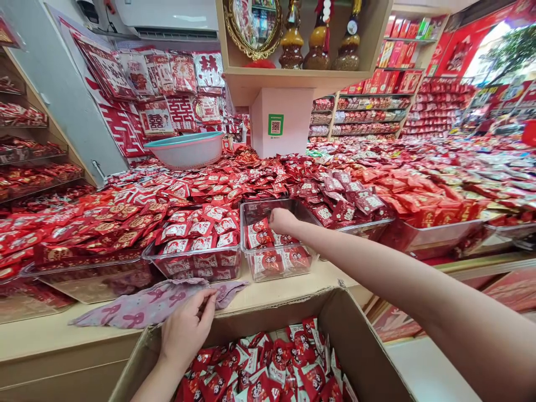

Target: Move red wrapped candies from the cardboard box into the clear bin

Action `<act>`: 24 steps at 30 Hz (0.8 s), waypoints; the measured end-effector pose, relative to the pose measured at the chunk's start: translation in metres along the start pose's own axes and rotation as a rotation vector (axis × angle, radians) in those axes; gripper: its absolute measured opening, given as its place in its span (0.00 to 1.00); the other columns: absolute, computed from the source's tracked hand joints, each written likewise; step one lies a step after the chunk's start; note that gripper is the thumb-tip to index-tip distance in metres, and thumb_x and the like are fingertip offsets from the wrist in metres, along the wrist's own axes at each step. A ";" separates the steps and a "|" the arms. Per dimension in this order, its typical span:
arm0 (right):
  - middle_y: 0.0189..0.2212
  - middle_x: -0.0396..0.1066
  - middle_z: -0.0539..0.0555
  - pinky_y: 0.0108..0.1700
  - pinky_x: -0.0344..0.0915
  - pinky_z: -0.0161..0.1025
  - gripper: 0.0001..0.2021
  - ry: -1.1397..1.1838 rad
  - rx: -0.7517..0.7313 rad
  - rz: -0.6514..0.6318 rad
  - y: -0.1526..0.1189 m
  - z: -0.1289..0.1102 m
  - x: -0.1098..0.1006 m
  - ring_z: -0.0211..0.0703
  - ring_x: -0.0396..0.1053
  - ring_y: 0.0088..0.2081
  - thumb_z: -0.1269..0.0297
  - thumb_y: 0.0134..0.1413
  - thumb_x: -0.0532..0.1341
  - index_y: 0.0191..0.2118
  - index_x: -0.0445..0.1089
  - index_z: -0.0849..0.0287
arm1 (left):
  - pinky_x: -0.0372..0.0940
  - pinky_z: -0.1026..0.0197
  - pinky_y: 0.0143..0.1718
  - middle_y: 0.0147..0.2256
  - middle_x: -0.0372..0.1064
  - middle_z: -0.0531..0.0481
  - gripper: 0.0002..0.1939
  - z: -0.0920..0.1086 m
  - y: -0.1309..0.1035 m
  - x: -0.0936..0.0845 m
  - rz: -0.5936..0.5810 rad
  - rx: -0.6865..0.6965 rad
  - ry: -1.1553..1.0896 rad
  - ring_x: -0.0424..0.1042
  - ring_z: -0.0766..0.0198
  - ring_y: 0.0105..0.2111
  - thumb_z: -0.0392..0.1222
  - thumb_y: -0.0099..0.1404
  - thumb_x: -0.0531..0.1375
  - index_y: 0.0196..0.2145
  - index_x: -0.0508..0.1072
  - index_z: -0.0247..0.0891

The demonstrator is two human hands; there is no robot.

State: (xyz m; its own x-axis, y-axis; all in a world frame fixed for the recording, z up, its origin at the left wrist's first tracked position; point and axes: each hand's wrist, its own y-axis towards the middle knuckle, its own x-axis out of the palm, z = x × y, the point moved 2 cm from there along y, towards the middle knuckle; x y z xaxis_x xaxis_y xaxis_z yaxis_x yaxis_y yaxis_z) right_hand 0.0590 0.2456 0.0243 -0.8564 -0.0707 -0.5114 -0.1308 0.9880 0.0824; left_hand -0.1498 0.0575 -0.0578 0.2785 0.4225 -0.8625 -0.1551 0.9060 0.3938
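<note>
My right hand (283, 221) reaches into a clear plastic bin (280, 250), its fingers curled closed at the packets. What they hold, if anything, is hidden. Small red-and-white wrapped packets (258, 237) lie in the front of that bin, and its back part shows bare plastic. Loosely curled, my left hand (189, 322) is over the near rim of an open cardboard box (272, 312), with nothing visible in its fingers. Similar red packets (272, 368) fill the bottom of the box. Beside my left hand, a lilac patterned cloth (154, 301) lies on the counter edge.
Another clear bin (201, 262) heaped with packets stands just left, and a bin of dark red packets (347, 201) stands right. Behind are a blue-and-white basin (188, 151), a white pillar (282, 123) with a code sign, and an overhanging shelf (301, 81).
</note>
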 end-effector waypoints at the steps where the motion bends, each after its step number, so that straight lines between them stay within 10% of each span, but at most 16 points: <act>1: 0.23 0.63 0.51 0.33 0.57 0.30 0.05 0.005 -0.099 0.038 -0.011 -0.012 -0.006 0.32 0.62 0.31 0.74 0.41 0.57 0.20 0.61 0.66 | 0.60 0.67 0.27 0.32 0.73 0.54 0.12 0.000 0.000 0.000 -0.003 0.006 -0.007 0.72 0.63 0.31 0.47 0.58 0.50 0.36 0.70 0.44; 5: 0.27 0.66 0.50 0.32 0.59 0.31 0.06 -0.080 -0.674 -0.031 -0.101 -0.050 -0.008 0.33 0.62 0.29 0.64 0.50 0.52 0.29 0.64 0.60 | 0.60 0.66 0.28 0.33 0.73 0.53 0.13 0.001 0.000 0.000 -0.031 0.005 -0.015 0.71 0.63 0.32 0.47 0.58 0.49 0.37 0.69 0.44; 9: 0.25 0.69 0.53 0.26 0.60 0.34 0.06 -0.591 -0.974 -0.785 -0.203 -0.007 0.050 0.38 0.66 0.27 0.65 0.47 0.54 0.30 0.67 0.58 | 0.59 0.66 0.26 0.33 0.73 0.54 0.13 0.001 -0.001 0.000 -0.034 -0.037 -0.007 0.71 0.62 0.32 0.47 0.58 0.49 0.37 0.70 0.45; 12: 0.36 0.68 0.65 0.25 0.63 0.40 0.17 -1.027 -0.665 -1.130 -0.227 0.064 0.102 0.52 0.68 0.33 0.68 0.40 0.58 0.41 0.66 0.64 | 0.60 0.66 0.28 0.33 0.73 0.54 0.12 0.001 -0.002 0.000 -0.032 -0.023 -0.060 0.71 0.62 0.32 0.47 0.58 0.49 0.36 0.69 0.45; 15: 0.46 0.61 0.71 0.31 0.65 0.47 0.36 -1.049 -0.444 -1.068 -0.221 0.109 0.133 0.61 0.62 0.45 0.65 0.30 0.63 0.51 0.57 0.66 | 0.61 0.66 0.31 0.34 0.73 0.54 0.13 -0.002 -0.003 0.001 -0.049 0.010 -0.089 0.71 0.63 0.34 0.47 0.58 0.49 0.36 0.69 0.44; 24: 0.35 0.70 0.58 0.30 0.64 0.38 0.17 -0.948 -0.344 -1.119 -0.213 0.091 0.125 0.51 0.67 0.40 0.61 0.41 0.59 0.40 0.68 0.60 | 0.64 0.65 0.30 0.33 0.73 0.54 0.13 -0.007 0.000 0.001 -0.105 0.013 -0.191 0.71 0.64 0.30 0.48 0.57 0.50 0.36 0.69 0.43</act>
State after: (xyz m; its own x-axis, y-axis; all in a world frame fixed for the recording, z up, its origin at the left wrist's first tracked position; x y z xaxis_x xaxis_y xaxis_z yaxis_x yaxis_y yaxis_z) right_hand 0.0250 0.0390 -0.1347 0.3751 -0.4992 -0.7811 -0.7025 0.3967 -0.5909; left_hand -0.1564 0.0576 -0.0610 0.4669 0.3215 -0.8238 -0.1039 0.9451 0.3099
